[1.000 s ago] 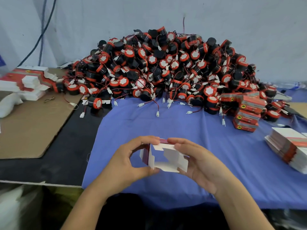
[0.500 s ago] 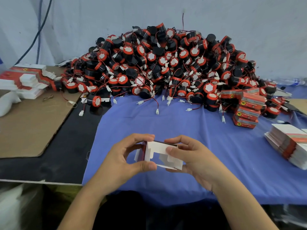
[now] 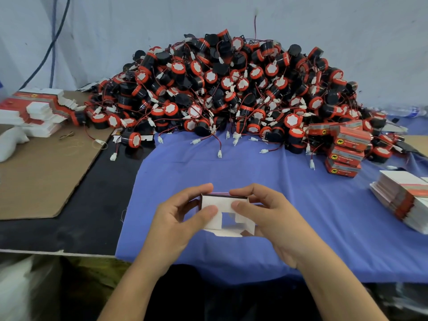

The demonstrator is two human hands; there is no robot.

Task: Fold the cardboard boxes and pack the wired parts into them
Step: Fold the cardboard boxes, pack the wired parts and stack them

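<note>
at lower centre of the frame, the left hand (image 3: 176, 218) and right hand (image 3: 268, 216) are gripping a small white half-folded cardboard box (image 3: 225, 213) between curled fingers and thumbs, just above the blue cloth (image 3: 289, 200). a large heap of black-and-red round wired parts (image 3: 227, 89) is filling the upper centre. folded red boxes (image 3: 345, 151) are sitting stacked at right of the heap, a stack of flat box blanks (image 3: 403, 195) is lying at far right, and another stack of flat blanks (image 3: 34, 112) is lying at upper left.
</note>
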